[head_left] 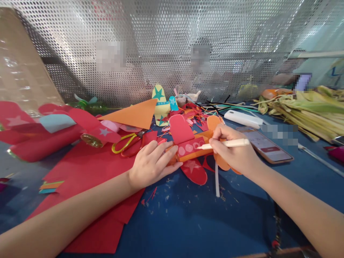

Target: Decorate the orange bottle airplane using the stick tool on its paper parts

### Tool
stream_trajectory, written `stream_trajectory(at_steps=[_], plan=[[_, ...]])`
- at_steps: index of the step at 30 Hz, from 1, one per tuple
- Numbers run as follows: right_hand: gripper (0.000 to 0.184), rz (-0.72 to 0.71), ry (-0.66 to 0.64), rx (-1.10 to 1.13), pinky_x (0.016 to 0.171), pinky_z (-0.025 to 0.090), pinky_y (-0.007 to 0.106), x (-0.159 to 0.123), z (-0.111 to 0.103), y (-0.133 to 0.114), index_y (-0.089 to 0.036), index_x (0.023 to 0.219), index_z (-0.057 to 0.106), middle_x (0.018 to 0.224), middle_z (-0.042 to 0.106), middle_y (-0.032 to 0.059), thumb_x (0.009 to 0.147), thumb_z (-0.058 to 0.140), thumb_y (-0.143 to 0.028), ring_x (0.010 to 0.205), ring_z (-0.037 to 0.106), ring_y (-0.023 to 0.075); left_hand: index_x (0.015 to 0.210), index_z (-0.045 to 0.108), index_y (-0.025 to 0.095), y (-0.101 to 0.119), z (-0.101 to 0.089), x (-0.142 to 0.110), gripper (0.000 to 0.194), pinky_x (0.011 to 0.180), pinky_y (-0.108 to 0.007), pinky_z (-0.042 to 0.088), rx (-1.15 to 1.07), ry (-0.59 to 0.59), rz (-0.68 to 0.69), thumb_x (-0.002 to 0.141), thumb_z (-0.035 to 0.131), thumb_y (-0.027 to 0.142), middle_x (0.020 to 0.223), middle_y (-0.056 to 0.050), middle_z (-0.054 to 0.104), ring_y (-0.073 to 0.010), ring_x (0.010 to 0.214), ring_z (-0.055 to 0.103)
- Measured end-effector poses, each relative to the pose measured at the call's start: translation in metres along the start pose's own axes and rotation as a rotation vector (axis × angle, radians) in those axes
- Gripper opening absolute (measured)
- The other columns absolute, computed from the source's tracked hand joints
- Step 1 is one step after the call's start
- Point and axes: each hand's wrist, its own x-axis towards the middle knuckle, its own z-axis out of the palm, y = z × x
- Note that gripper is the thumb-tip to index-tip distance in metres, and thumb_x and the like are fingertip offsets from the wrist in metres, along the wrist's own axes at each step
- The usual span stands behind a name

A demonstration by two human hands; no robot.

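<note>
A red and orange paper airplane (182,129) lies on the blue table, with a row of pale round windows along its body and a star on its lower wing. My left hand (154,163) rests with fingers stretched over the airplane's left end, pressing it down. In my right hand (232,148) is a white marker (236,143), its tip touching the red strip beside the pale circles. That hand also covers part of the airplane's orange tail end. Scissors (129,144) with yellow and red handles lie left of the airplane on red paper (99,179).
Another red craft airplane (51,138) stands at left, a yellow one (158,104) at the back. Colored paper scraps (192,113) lie behind my hands. A phone (264,145), a white glue gun (243,119) and dried husks (303,111) are at right. Perforated metal (161,46) closes off the back.
</note>
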Motion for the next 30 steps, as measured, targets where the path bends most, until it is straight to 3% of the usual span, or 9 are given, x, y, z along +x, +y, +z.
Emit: stream_trajectory(at_steps=[30], plan=[[0.019, -0.002, -0.015, -0.001, 0.047, 0.033, 0.023, -0.0001, -0.0001, 0.0005, -0.023, 0.065, 0.041, 0.053, 0.049, -0.0059, 0.08, 0.053, -0.022, 0.047, 0.044, 0.01, 0.107, 0.057, 0.014, -0.0001, 0.0009, -0.0011, 0.038, 0.06, -0.032, 0.048, 0.006, 0.002, 0.003, 0.084, 0.066, 0.044, 0.098, -0.009, 0.07, -0.0202, 0.074, 0.062]])
